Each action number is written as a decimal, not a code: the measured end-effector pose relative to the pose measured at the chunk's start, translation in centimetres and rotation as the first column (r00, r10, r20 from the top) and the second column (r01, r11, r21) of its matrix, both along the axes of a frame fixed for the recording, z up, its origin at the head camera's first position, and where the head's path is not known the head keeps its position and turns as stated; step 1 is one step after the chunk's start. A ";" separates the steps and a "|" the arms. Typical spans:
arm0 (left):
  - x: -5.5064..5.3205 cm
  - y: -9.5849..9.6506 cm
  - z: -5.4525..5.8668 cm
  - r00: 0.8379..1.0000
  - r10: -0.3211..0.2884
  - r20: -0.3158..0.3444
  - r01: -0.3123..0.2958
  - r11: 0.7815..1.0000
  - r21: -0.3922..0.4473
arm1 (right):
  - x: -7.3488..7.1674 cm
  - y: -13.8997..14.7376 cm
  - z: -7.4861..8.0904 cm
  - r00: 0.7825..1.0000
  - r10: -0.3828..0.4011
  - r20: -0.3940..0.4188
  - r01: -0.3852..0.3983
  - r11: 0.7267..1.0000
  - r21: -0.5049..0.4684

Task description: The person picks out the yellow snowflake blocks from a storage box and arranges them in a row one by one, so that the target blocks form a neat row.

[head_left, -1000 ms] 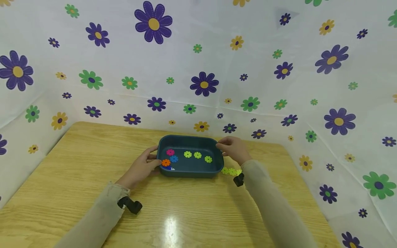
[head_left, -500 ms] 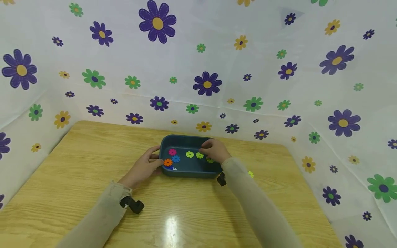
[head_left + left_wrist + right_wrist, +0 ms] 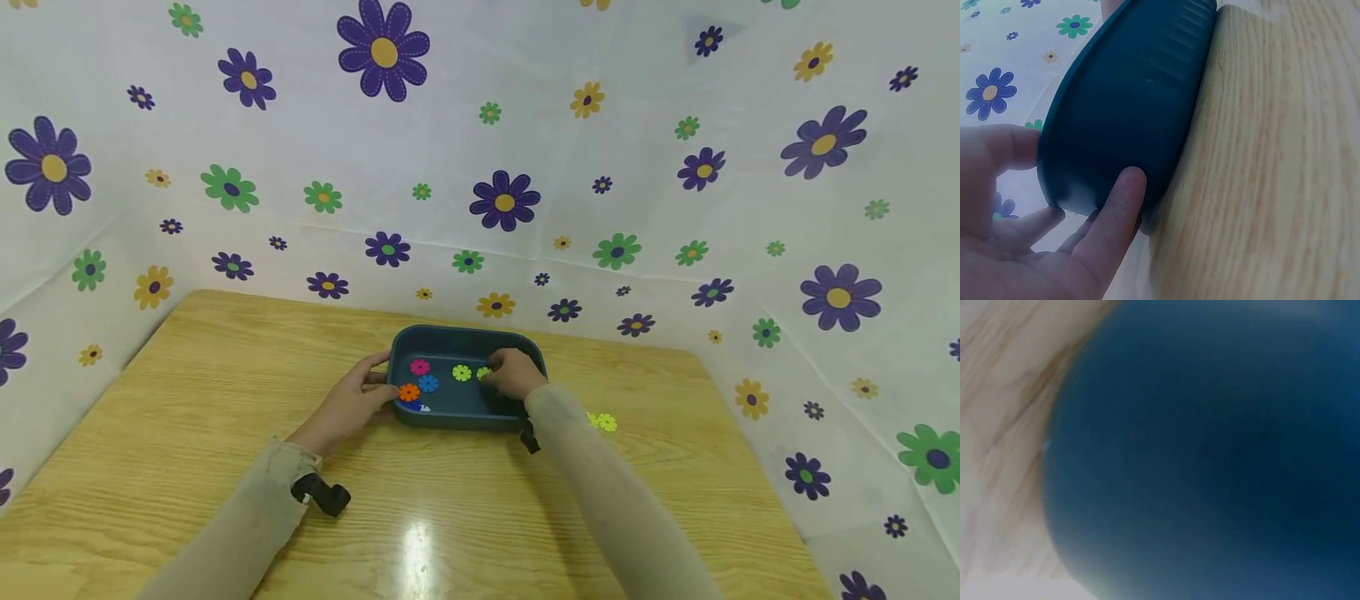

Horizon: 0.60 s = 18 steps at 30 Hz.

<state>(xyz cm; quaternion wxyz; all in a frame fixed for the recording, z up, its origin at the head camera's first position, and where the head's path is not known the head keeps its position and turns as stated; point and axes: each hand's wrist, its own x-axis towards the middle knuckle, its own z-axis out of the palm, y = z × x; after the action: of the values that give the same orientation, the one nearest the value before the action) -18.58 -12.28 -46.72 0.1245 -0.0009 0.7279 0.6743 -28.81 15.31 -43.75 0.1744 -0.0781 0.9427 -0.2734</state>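
Observation:
A dark teal plastic tray sits on the table with several flower-shaped plastic discs in it. My left hand holds its left end, the thumb over the rim and the fingers against the outer wall. Inside the tray's right half, my right hand reaches down with bent fingers; its fingertips overlap a yellow-green disc, and I cannot tell whether they pinch it. Another yellow-green disc lies just left. Pink, light blue and orange discs are grouped near the left end.
More yellow-green discs lie on the wooden table right of the tray, partly behind the right sleeve. A flower-printed white sheet stands behind and beside the table. The tray wall fills most of the right wrist view.
My right hand has moved left from the tray's right rim, then down among the yellow-green discs, covering the rightmost one. My left hand keeps its hold on the tray.

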 end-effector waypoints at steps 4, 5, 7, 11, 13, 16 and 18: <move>0.1 -0.1 0.1 1.000 -0.005 -0.004 0.005 1.000 0.010 | 0.2 -0.3 0.0 0.999 0.016 -0.045 -0.015 0.999 0.042; 0.1 -0.1 0.1 1.000 -0.002 -0.001 0.002 1.000 0.013 | 0.2 -0.4 0.0 0.998 0.017 -0.057 -0.014 0.999 0.051; 0.2 -0.1 0.3 1.000 -0.001 -0.007 0.002 1.000 0.014 | 0.3 -0.5 0.0 0.997 0.023 -0.073 -0.017 0.997 0.074; 0.3 -0.1 0.5 1.000 -0.006 -0.012 0.006 1.000 0.015 | 0.6 -0.6 0.2 0.998 0.014 -0.053 -0.011 0.998 0.067; 0.3 -0.1 0.5 1.000 -0.009 -0.012 0.010 1.000 0.016 | 0.8 -0.6 0.4 0.999 0.011 -0.034 -0.010 0.999 0.043; 0.3 0.0 0.6 1.000 -0.012 -0.013 0.012 1.000 0.021 | 1.2 -0.6 0.6 1.000 0.018 -0.011 -0.018 1.000 -0.014; 0.3 0.0 0.6 1.000 -0.012 -0.016 0.012 1.000 0.023 | 1.4 -0.5 0.6 1.000 0.026 0.002 -0.026 0.998 -0.055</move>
<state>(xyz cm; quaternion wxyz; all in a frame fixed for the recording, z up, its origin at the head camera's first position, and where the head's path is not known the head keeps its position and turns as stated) -18.26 -12.28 -46.17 0.1228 0.0102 0.7209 0.6820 -27.45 14.77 -43.16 0.1770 -0.0950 0.9334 -0.2972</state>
